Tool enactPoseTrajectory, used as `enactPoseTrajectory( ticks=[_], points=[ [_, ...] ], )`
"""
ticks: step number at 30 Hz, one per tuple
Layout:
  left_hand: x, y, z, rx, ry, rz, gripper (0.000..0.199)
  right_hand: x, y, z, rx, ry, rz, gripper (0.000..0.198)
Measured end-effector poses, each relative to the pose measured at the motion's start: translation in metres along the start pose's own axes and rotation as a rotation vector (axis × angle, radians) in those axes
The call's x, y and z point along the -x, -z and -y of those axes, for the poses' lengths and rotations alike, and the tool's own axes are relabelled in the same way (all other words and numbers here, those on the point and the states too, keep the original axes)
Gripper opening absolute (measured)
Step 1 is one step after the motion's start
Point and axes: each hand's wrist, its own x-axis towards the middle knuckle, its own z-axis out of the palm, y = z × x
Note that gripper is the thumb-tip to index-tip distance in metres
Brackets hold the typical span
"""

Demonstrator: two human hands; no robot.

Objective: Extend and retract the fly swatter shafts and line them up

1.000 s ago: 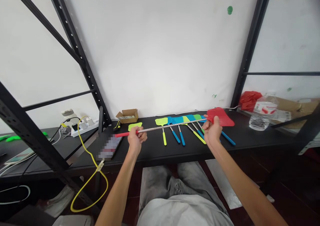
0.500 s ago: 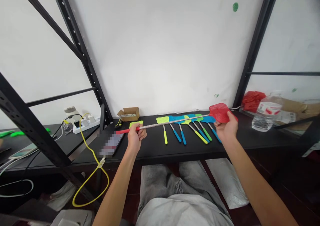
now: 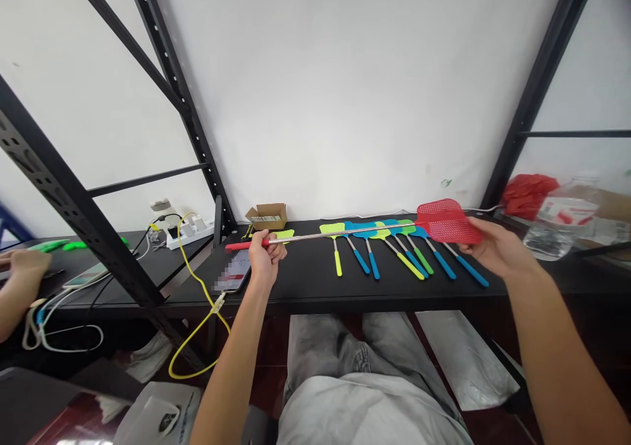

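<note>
A red fly swatter [image 3: 446, 220] stretches level above the shelf top, its silver shaft between my two hands. My left hand [image 3: 265, 259] is closed around its red handle near the shaft. At the other end, the fingers of my right hand [image 3: 497, 244] pinch the outer edge of the mesh head. Behind and below the shaft lies a row of several fly swatters, among them a yellow one [image 3: 338, 262] and a blue one [image 3: 472, 271], handles toward me. Another yellow swatter head [image 3: 286, 235] is partly hidden by my left hand.
A phone [image 3: 233, 274] lies left of my left hand, beside a yellow cable [image 3: 196, 275]. Behind are a small open cardboard box [image 3: 269, 216] and a power strip [image 3: 197, 233]. A plastic bottle [image 3: 562, 225] stands right. Black uprights frame the shelf. A co-worker's hand [image 3: 27, 264] shows far left.
My right hand has slid outward from beneath the swatter head to its right edge. My left hand keeps its grip on the handle. The view has shifted, and a co-worker's hand now shows at left.
</note>
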Motion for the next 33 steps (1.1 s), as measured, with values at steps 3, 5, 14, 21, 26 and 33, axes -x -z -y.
enactPoseTrajectory(
  ticks=[3,5,14,21,26,33],
  points=[
    [0.0,0.001,0.001,-0.004,0.008,0.005,0.041,0.003,-0.002,-0.002,0.042,-0.043,-0.009,0.024],
    [0.0,0.001,0.003,-0.005,0.011,0.002,0.041,0.003,-0.007,-0.007,0.056,-0.086,-0.008,0.025],
    [-0.001,0.003,0.001,0.017,0.008,-0.064,0.039,-0.002,-0.022,-0.021,0.08,-0.105,0.023,0.028],
    [-0.001,0.004,0.001,0.02,0.026,-0.066,0.037,-0.002,-0.023,-0.023,0.127,-0.105,0.034,0.032],
    [-0.003,0.005,0.002,0.037,0.028,-0.052,0.037,-0.004,-0.023,-0.025,0.1,-0.09,0.02,0.031],
    [-0.003,0.007,0.002,0.028,0.021,-0.055,0.036,-0.005,-0.024,-0.027,0.09,-0.088,-0.003,0.032]
  ],
)
